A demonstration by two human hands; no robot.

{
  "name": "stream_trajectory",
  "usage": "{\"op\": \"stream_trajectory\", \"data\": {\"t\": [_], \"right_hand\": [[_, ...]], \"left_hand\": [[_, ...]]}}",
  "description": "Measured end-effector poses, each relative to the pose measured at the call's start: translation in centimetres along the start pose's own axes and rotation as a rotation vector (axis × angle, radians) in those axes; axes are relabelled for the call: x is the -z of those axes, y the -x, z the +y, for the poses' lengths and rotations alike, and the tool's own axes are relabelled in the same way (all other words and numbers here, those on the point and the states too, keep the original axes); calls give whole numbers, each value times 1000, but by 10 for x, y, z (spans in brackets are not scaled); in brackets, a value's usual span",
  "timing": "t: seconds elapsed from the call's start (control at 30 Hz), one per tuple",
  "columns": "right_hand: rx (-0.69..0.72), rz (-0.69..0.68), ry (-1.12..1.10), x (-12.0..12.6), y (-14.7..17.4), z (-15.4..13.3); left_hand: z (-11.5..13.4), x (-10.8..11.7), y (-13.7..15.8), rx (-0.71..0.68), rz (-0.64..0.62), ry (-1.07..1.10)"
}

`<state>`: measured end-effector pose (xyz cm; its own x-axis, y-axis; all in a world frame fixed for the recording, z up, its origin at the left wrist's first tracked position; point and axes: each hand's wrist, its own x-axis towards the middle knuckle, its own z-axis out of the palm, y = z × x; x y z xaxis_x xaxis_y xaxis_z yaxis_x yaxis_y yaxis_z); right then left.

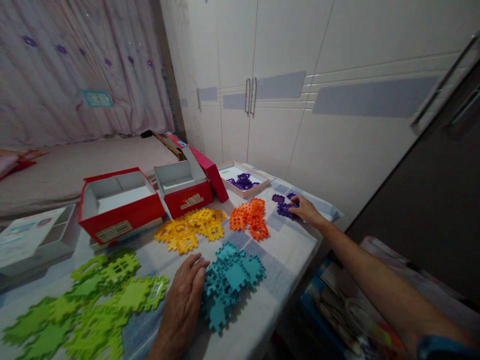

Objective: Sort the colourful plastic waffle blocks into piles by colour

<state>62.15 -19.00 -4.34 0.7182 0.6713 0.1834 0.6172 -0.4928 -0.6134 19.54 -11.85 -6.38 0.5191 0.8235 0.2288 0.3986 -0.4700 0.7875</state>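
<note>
My right hand [306, 210] reaches to the table's right side, its fingertips closed on a purple interlocking plastic tile [285, 210]. More purple tiles lie around it. Nearer me, my left hand [184, 292] rests on the cloth with its fingers loosely extended and nothing in them. Beside its fingertips is a heap of teal tiles [234, 275], and to its left spreads a pile of green tiles [131, 295]. Orange tiles [249, 217] and yellow tiles [193, 225] sit in separate heaps beyond the teal ones. Other purple tiles [243, 181] lie inside a shallow box lid [258, 185].
Two red-and-white boxes, an open red box [120, 212] and a smaller red box [189, 197], stand at the back left. A red lid [212, 172] leans against the smaller one. A white box [37, 237] lies far left. Wardrobe doors [277, 135] rise behind the table.
</note>
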Motion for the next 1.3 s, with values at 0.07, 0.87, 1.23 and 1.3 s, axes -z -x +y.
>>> {"op": "stream_trajectory", "data": {"t": [0.07, 0.87, 1.23, 1.3], "right_hand": [[2, 13, -81, 1, -1, -1], [-107, -61, -169, -3, -11, -3], [59, -74, 110, -7, -8, -19], [87, -36, 102, -7, -3, -20]], "left_hand": [[-2, 0, 0, 2, -5, 1], [0, -2, 0, -5, 18, -11], [-2, -3, 1, -12, 5, -11], [0, -2, 0, -11, 0, -9]]}}
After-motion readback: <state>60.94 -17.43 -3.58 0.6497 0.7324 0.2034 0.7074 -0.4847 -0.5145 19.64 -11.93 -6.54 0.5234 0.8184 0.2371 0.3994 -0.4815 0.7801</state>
